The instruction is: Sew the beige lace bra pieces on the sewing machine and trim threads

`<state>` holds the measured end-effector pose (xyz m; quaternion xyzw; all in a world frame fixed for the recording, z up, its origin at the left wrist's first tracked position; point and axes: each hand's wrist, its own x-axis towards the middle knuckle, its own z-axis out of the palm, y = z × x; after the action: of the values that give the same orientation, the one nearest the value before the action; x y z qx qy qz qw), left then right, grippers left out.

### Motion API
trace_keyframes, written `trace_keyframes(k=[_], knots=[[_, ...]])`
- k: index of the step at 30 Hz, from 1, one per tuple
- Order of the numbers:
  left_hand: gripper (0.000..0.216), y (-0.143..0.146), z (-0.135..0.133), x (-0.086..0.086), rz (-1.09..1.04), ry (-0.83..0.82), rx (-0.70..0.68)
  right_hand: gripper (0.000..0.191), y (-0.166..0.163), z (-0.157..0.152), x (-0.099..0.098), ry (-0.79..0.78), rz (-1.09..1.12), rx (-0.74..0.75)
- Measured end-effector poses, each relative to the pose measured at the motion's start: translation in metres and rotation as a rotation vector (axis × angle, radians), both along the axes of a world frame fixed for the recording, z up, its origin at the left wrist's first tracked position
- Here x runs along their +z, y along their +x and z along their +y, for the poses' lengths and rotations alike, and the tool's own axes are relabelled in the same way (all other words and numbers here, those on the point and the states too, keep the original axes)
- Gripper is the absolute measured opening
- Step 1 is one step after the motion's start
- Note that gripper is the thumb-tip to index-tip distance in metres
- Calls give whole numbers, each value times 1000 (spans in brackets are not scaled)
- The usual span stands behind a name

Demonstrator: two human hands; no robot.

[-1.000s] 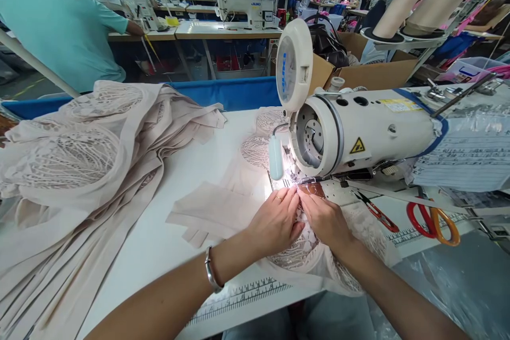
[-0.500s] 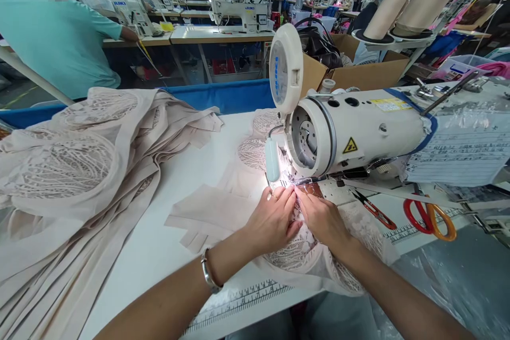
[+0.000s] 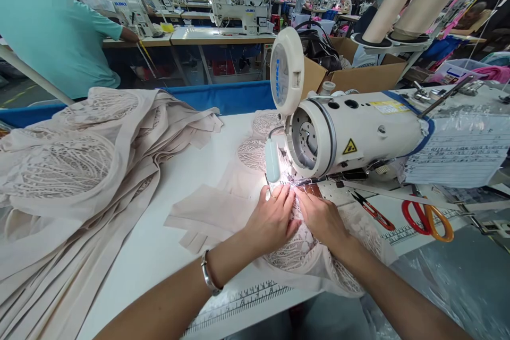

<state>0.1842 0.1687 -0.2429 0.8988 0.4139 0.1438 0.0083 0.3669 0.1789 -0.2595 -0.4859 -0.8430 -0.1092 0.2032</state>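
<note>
Head view: left hand and right hand lay side by side, each grip flat and unclosed, pressing the lace piece onto the worktop. Its long axis ran toward the sewing machine needle, just beyond both hands, neither nearer.

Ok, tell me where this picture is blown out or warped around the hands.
Head view: the lamp burns the lace piece white just ahead of the left hand and right hand, washing out detail there; the wide lens bows the table and stretches both forearms; the far hall is dimmer.
</note>
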Motion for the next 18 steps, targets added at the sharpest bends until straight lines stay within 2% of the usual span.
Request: trace_keyframes(k=[3, 6, 10, 12, 15, 18], knots=[[56, 0, 2, -2, -1, 11, -3, 35, -1, 0, 3, -44, 1, -12], [55, 0, 2, -2, 25, 90, -2, 27, -3, -1, 9, -133, -25, -76], [39, 5, -5, 0, 180, 222, -183, 14, 0, -1, 18, -296, -15, -162], [39, 7, -10, 2, 230, 208, -238, 13, 5, -1, 20, -286, 48, -105], [40, 6, -12, 4, 223, 115, -205, 23, 12, 0, 18, -226, 147, 34], [36, 3, -7, 6, 189, 26, -184, 28, 13, 2, 16, -235, 187, 83]])
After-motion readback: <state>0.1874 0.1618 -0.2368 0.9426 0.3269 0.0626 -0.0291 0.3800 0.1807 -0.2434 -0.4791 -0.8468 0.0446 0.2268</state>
